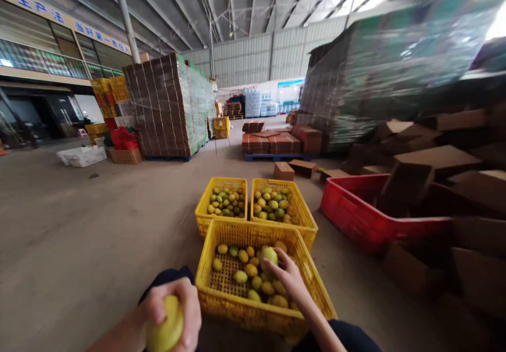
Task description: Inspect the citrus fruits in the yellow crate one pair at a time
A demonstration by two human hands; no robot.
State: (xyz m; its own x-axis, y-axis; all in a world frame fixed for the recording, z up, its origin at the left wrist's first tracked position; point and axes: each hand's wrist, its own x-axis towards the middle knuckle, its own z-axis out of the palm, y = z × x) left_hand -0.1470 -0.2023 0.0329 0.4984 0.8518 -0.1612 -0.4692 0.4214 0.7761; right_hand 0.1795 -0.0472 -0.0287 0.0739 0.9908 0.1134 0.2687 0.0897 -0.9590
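"So, what did you have in the left hand (185, 305)?"

"I had its fingers clenched around a yellow fruit (169, 326), low in the view and just left of the front crate (245, 309), outside its wall. Part of the skin showed past the grip."

"And the right hand (291, 277)?"

"That reached in over the right part of the front crate, fingertips grasping a green fruit (269, 257). Whether it was clear of the loose fruit (250, 270) beneath, I couldn't tell from the head view."

"How did that loose fruit lie?"

"Yellow and green together, bunched mostly toward the right; the perforated floor showed at the left. Just behind stood 2 more yellow crates, side by side: the rear left crate (203, 224) and the rear right crate (305, 227), each with fruit in it."

"Anything beside them?"

"Yes, to the right I saw a red crate (351, 220) with a cardboard piece (407, 187) standing up in it. Farther back, cardboard bundles (283, 144) sat on a blue pallet (272, 157), and a tall wrapped stack (158, 109) stood to the left. The far right was blurred."
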